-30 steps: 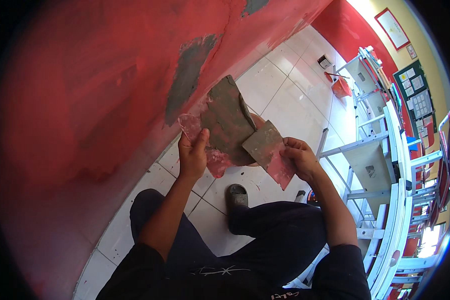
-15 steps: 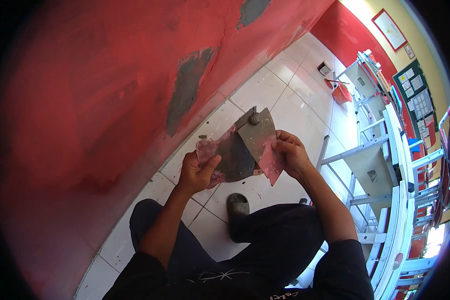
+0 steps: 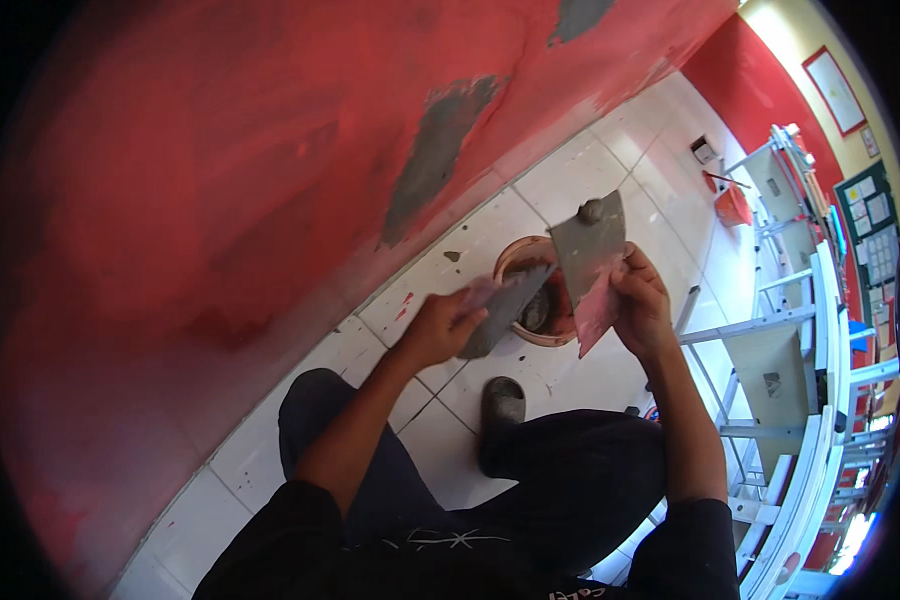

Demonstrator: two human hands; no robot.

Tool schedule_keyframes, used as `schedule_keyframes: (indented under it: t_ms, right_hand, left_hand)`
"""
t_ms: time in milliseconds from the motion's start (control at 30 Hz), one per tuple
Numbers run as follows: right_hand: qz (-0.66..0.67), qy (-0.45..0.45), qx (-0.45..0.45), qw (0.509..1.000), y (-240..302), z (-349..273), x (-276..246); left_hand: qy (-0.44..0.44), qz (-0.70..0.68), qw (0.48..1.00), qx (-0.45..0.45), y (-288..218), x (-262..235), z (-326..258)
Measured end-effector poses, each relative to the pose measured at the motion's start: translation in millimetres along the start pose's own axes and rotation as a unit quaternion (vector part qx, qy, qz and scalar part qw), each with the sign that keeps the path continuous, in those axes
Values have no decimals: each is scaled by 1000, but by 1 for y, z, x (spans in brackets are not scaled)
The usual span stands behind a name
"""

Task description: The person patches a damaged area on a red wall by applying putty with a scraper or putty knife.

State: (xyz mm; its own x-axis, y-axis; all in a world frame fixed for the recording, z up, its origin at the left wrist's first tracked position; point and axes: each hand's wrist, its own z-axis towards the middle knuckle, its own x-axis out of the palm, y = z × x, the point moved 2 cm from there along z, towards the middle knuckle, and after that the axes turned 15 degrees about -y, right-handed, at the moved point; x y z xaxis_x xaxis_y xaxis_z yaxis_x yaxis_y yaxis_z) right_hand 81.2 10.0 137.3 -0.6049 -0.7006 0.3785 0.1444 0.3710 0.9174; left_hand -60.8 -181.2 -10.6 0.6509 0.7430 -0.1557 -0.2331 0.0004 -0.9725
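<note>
grip was narrow on both sides: the left hand was folded around the near end of a thin, flat, grey-smeared sheet, its thumb pressed against it, while the right hand pinched a flat, four-cornered plate, grey over its upper part and pinkish red toward its lower end, at the right edge. a small, rounded lump of grey paste sat near the plate's top edge. the sheet was tilted and slightly blurred, and its far corner came close to the plate's left edge; whether the two touched could not be told.

both pieces were held up over the white tiled floor. below them stood a round, pinkish-orange bucket with dark grey matter inside; the sheet hid part of its left side and the plate part of its right, and contact with the rim could not be judged.

on the left, a red-painted wall with a long grey patch bounded the room for moving. on the right, pale metal-framed furniture stood near the right forearm. between them, a broad stretch of tile ran on past the bucket toward a small orange-red pail.
</note>
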Motion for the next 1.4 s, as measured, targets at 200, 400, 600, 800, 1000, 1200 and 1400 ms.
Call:
schedule_keyframes:
  t_ms: [200, 400, 600, 800, 1000, 1200, 1400]
  right_hand:
    - [-64, 21, 102, 992, -10, 21, 43]
    - [-2, -16, 180, 984, -88, 62, 59]
    - [-156, -40, 149, 976, -76, 90, 70]
    - [-231, -61, 94, 966, -58, 102, 117]
    - [-386, 5, 74, 919, -25, 123, 182]
    - [-403, 29, 54, 913, 27, 98, 192]
    - [-393, -3, 118, 912, -43, 70, 130]
  left_hand:
    - [95, 54, 987, -115, 27, 29, -64]
    - [57, 66, 995, -49, 103, 40, -62]
    - [59, 20, 991, -118, 71, 46, -50]
    - [71, 22, 984, -164, 60, 41, -53]
    - [26, 18, 996, -89, 72, 36, -55]
    - [20, 8, 994, -111, 66, 22, -52]
    - [19, 5, 994, -103, 76, 12, -61]
